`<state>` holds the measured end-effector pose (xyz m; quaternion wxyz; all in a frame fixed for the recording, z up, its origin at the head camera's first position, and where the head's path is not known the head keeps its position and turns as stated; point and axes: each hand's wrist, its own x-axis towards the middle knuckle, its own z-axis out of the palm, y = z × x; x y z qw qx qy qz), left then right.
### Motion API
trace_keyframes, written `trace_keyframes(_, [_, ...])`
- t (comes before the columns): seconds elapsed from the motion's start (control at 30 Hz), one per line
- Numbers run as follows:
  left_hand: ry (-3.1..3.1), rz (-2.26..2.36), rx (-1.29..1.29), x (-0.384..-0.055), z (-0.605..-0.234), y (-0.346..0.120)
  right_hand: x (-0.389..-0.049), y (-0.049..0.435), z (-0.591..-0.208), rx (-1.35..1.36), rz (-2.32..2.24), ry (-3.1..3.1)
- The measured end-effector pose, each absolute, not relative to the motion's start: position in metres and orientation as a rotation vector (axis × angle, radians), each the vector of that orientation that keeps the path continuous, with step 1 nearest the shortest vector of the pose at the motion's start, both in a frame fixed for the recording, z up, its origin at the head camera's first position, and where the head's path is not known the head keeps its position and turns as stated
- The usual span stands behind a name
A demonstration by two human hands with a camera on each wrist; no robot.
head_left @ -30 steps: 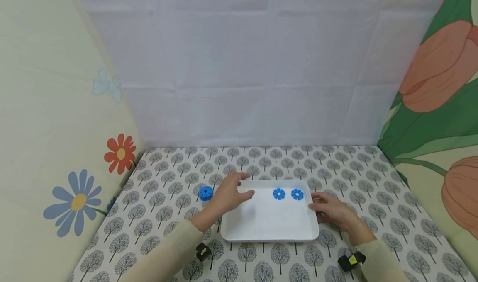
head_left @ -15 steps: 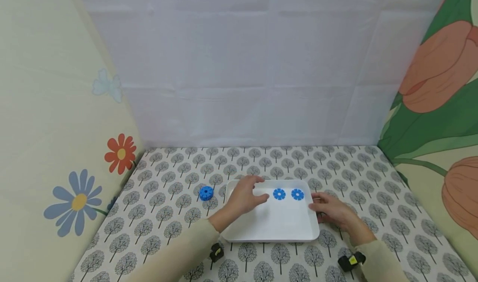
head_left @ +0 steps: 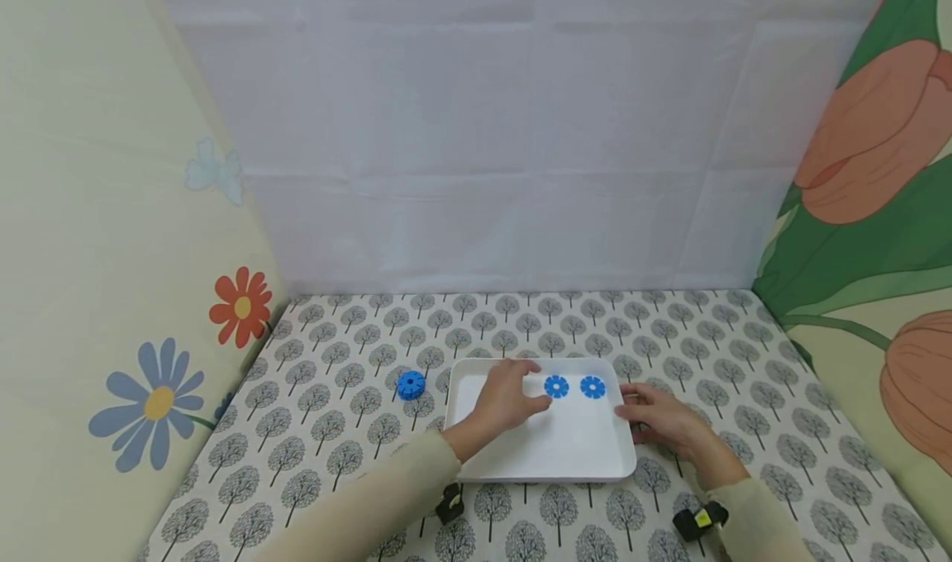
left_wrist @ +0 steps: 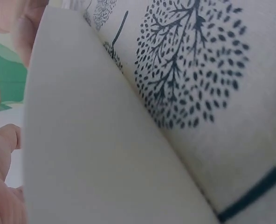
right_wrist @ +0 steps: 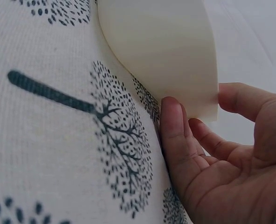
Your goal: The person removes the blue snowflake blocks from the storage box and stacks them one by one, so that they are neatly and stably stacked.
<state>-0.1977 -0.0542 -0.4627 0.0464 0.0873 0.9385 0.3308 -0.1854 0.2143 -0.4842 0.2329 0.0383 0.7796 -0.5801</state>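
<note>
A shallow white tray (head_left: 550, 454) lies on the cloth, with two blue notched flower-shaped discs (head_left: 592, 388) side by side near its far right corner. My left hand (head_left: 506, 397) is over the tray's left half, thumb and fingers parted, their tips right beside the left disc (head_left: 556, 387); nothing shows between them. My right hand (head_left: 662, 417) holds the tray by its right wall. In the right wrist view, my right thumb is at the rim while other fingers lie against the outer wall (right_wrist: 166, 51). A stack of blue discs (head_left: 411, 385) sits left of the tray.
A pale cloth with grey trees (head_left: 327, 454) covers the table. A white sheet (head_left: 476, 132) hangs behind it. Flower-printed panels (head_left: 149, 215) stand on both sides. The tray's near wall (left_wrist: 91, 116) rises before the left wrist view.
My left hand has moved right, from the tray's left edge to beside the left disc. The right hand, the tray and the discs have stayed put.
</note>
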Motion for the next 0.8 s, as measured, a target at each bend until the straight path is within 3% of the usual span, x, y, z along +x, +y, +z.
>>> trace_keyframes(0.8, [2.977,0.692,0.222,-0.204,-0.479,-0.028,-0.186,0.213,-0.482,0.159,-1.572,2.136])
